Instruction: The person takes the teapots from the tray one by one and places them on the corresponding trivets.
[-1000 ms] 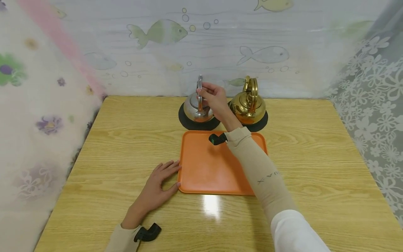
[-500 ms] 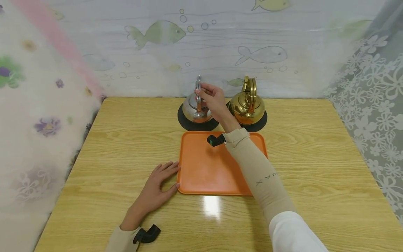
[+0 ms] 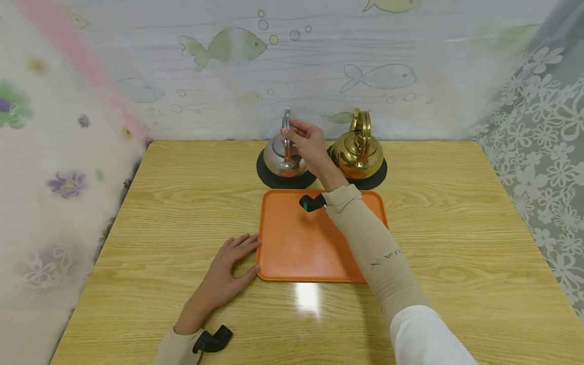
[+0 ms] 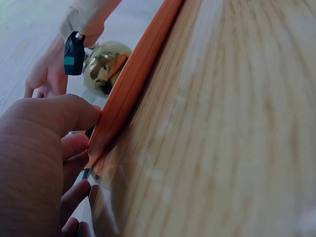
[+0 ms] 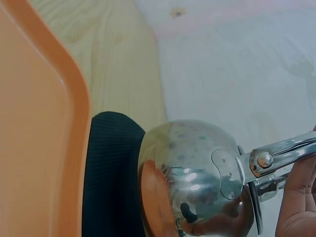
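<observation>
Right grip (image 3: 306, 143) unmoved on silver kettle (image 3: 281, 154)

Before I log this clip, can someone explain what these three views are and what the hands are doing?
No machine here: a person wears one camera on the head and one on each wrist. The head view looks down on a wooden table with an orange tray, a silver kettle and a gold kettle, each on a black mat. The right hand grips the silver kettle's raised handle; the right wrist view shows that kettle close up. The left hand rests flat on the table, touching the tray's edge, as the left wrist view shows.
</observation>
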